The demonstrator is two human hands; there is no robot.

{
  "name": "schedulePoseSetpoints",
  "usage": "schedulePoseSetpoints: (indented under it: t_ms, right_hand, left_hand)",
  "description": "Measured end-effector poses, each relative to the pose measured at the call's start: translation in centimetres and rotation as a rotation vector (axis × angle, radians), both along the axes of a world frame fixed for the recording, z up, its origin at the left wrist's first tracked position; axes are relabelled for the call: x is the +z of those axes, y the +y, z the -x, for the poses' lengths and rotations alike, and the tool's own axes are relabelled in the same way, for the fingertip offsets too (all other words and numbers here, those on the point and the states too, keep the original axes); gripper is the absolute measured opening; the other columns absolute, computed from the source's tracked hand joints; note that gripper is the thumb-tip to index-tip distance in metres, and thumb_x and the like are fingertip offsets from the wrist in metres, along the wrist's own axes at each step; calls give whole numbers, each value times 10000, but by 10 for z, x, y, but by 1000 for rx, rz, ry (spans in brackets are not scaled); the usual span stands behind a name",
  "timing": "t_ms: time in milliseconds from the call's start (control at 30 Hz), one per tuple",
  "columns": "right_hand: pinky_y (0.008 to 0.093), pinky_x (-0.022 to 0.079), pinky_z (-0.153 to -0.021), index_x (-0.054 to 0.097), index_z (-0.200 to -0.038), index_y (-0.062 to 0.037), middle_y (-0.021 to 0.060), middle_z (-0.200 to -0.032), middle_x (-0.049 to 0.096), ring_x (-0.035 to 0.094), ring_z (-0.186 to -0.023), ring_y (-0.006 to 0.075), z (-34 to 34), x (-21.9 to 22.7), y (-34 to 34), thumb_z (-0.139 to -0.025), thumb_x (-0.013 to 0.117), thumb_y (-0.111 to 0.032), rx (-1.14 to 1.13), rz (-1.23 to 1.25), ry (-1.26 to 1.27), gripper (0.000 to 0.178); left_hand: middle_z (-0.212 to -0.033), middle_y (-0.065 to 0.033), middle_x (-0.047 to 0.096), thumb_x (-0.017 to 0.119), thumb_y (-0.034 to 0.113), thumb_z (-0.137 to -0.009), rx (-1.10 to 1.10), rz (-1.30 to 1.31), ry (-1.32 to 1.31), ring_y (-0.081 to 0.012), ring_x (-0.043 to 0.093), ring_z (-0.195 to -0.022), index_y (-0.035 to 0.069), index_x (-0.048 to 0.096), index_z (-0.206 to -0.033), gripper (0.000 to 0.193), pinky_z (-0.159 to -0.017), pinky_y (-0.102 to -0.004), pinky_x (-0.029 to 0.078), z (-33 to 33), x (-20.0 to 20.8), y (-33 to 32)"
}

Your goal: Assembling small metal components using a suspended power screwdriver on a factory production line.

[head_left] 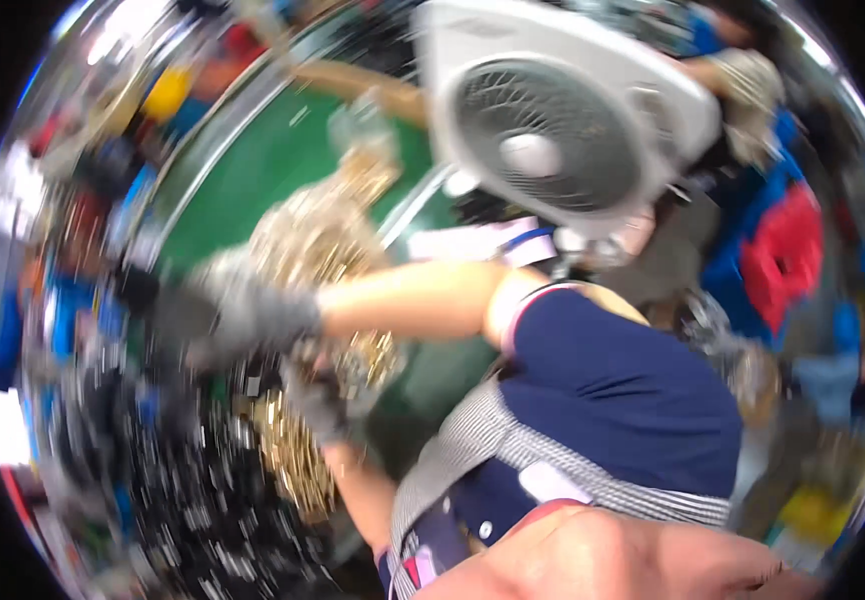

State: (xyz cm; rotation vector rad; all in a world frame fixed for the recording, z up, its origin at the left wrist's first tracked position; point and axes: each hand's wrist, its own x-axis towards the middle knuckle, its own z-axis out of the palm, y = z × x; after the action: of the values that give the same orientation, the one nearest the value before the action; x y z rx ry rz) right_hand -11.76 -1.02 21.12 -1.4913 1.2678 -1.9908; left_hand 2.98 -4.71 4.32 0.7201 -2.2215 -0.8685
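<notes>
Motion blurs most of what I see. My right hand [233, 315], in a grey glove, reaches far to the left with its forearm crossing in front of a clear plastic bag [303, 235] of gold-coloured pieces. Something dark shows at its fingertips, too smeared to name. My left hand [318, 400], also in a grey glove, is lower and nearer to me, beside a heap of thin gold-coloured metal pieces [298, 455]. Neither hand's fingers show clearly, so I cannot tell what they hold.
A green tabletop [223, 185] with a pale edge lies under the bag. A white box fan [553, 120] stands at the far right of it. Many dark pieces [203, 490] lie at the lower left. Red and blue cloth-like things [783, 260] are at the right.
</notes>
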Motion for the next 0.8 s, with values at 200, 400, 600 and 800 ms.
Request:
schedulePoseSetpoints:
  t_ms: [200, 400, 600, 800]
  right_hand:
    - [323, 455, -430, 564, -787, -53, 69, -603, 578, 560, -472, 182, -18, -5, -7, -588, 683, -140, 298, -133, -349, 248]
    - [285, 452, -406, 536, -774, -48, 56, -575, 562, 563, -461, 146, -18, -9, -11, -587, 684, -100, 225, -112, -284, 244]
    - [306, 489, -482, 544, -807, -56, 58, -621, 583, 594, -547, 164, -19, 5, 5, -562, 702, -139, 274, -251, -324, 302]
    - [320, 488, -528, 550, -821, -53, 68, -655, 602, 603, -596, 184, -21, -3, -8, -555, 704, -151, 160, -150, -227, 323]
  left_hand:
    - [-641, -98, 513, 476, 146, -916, -19, 659, 146, -150, 520, -496, 4, 589, -1046, 223, -444, -225, 422, 12, -3, -4]
    - [-648, -96, 516, 480, 147, -914, -79, 664, 147, -152, 520, -502, 3, 590, -1042, 221, -451, -227, 423, 9, 10, -1]
    - [-654, -95, 520, 484, 147, -912, -75, 640, 150, -153, 519, -509, 1, 591, -1038, 220, -459, -230, 424, -5, 13, -6]
    - [-661, -93, 524, 489, 147, -910, -60, 612, 142, -155, 519, -516, 0, 592, -1034, 218, -466, -232, 425, -23, 13, -8]
